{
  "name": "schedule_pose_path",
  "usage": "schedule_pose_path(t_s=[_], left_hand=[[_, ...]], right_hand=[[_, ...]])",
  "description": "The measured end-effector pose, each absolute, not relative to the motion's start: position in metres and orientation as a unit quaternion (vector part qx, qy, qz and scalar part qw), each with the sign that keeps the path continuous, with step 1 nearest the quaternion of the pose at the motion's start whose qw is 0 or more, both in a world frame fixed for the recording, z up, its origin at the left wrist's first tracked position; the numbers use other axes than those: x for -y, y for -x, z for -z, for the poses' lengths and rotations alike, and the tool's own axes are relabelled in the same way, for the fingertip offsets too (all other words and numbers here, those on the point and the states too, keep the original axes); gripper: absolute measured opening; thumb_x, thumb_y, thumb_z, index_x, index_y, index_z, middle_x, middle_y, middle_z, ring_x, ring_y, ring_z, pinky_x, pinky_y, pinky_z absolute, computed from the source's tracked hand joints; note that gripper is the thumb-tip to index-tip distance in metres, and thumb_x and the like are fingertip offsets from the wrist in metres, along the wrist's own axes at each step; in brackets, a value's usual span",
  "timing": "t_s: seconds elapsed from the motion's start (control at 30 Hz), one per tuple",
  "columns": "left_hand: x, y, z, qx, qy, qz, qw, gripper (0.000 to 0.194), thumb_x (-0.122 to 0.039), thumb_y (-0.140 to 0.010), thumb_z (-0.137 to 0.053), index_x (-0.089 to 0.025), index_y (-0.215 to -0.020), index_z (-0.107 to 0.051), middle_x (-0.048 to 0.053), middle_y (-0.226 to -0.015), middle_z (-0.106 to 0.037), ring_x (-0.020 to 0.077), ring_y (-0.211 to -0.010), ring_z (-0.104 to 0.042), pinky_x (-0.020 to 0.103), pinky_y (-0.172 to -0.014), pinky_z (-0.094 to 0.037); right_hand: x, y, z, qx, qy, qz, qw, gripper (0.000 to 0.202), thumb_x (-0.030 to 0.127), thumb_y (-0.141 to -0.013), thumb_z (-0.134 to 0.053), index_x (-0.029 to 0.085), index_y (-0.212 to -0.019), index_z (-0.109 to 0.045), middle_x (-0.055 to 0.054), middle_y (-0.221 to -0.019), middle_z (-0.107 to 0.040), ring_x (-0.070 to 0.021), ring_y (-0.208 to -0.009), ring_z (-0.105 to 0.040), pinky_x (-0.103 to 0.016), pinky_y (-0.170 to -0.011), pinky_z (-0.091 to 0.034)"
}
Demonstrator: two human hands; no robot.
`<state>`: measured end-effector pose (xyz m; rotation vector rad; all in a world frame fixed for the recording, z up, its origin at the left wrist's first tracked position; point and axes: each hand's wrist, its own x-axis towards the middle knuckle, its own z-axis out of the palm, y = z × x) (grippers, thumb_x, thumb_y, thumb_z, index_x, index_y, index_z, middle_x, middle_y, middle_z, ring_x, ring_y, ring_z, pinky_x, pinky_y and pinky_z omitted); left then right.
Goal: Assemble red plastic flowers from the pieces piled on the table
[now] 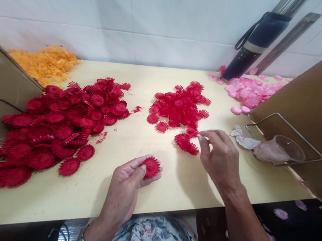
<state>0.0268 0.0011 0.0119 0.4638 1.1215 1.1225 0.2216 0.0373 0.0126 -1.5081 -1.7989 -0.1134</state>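
Note:
My left hand is closed near the front of the table, its thumb pressing a round red artificial flower piece with a fringed edge against the fingers. Further right, my right hand pinches with thumb and forefinger at the edge of a small red flower piece. Just below those fingertips lie larger red flower pieces, overlapping one another. Behind them is a loose heap of small red flower pieces. A bigger pile of wide red flower pieces spreads over the left side.
Orange flower bits lie at the back left, pink petal discs at the back right. A dark blue bottle leans by the tiled wall. Brown panels flank the table. A clear plastic cup sits in a wire holder at right.

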Motion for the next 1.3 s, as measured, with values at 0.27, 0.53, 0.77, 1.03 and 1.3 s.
schedule_pose_path(t_s=[0.27, 0.53, 0.77, 1.03, 1.3], left_hand=[[0.004, -0.029, -0.004, -0.466, -0.248, -0.488, 0.695, 0.029, -0.018, -0.066, -0.068, -0.015, -0.094, -0.072, 0.010, -0.087, -0.073, 0.0195, -0.082, -0.065, 0.032, -0.084, -0.048], [0.007, -0.030, 0.000, -0.489, -0.257, -0.511, 0.659, 0.019, -0.019, -0.068, -0.067, -0.015, -0.085, -0.073, 0.009, -0.086, -0.073, 0.0220, -0.082, -0.066, 0.034, -0.075, -0.053], [0.004, -0.030, -0.010, -0.501, -0.214, -0.522, 0.656, 0.021, -0.019, -0.062, -0.070, -0.012, -0.082, -0.072, 0.007, -0.071, -0.072, 0.0206, -0.067, -0.068, 0.036, -0.071, -0.055], [-0.001, -0.029, -0.008, -0.475, -0.217, -0.514, 0.680, 0.024, -0.020, -0.068, -0.068, -0.011, -0.091, -0.070, 0.008, -0.080, -0.072, 0.0189, -0.076, -0.066, 0.034, -0.077, -0.052], [0.006, -0.028, -0.002, -0.441, -0.254, -0.498, 0.702, 0.027, -0.018, -0.071, -0.065, -0.016, -0.097, -0.071, 0.010, -0.096, -0.071, 0.0217, -0.091, -0.063, 0.032, -0.082, -0.047]], right_hand=[[-0.012, -0.159, -0.003, 0.827, 0.426, -0.118, 0.347, 0.018, 0.012, -0.085, -0.044, 0.016, -0.070, -0.054, -0.006, -0.068, -0.053, -0.0175, -0.067, -0.048, -0.032, -0.061, -0.041], [-0.013, -0.157, 0.001, 0.754, 0.462, -0.166, 0.435, 0.015, 0.012, -0.085, -0.039, 0.019, -0.073, -0.043, -0.003, -0.067, -0.047, -0.0155, -0.063, -0.046, -0.028, -0.056, -0.039], [-0.037, -0.196, 0.005, 0.665, 0.605, 0.016, 0.438, 0.015, 0.015, -0.085, -0.041, 0.020, -0.072, -0.045, -0.002, -0.066, -0.049, -0.0165, -0.062, -0.048, -0.028, -0.057, -0.040], [-0.027, -0.198, -0.010, 0.785, 0.502, 0.022, 0.362, 0.008, 0.017, -0.085, -0.051, 0.017, -0.084, -0.059, -0.008, -0.082, -0.059, -0.0199, -0.079, -0.053, -0.033, -0.071, -0.044], [-0.014, -0.154, -0.002, 0.819, 0.406, -0.146, 0.377, 0.018, 0.010, -0.085, -0.042, 0.016, -0.072, -0.052, -0.005, -0.066, -0.051, -0.0165, -0.065, -0.047, -0.030, -0.059, -0.041]])
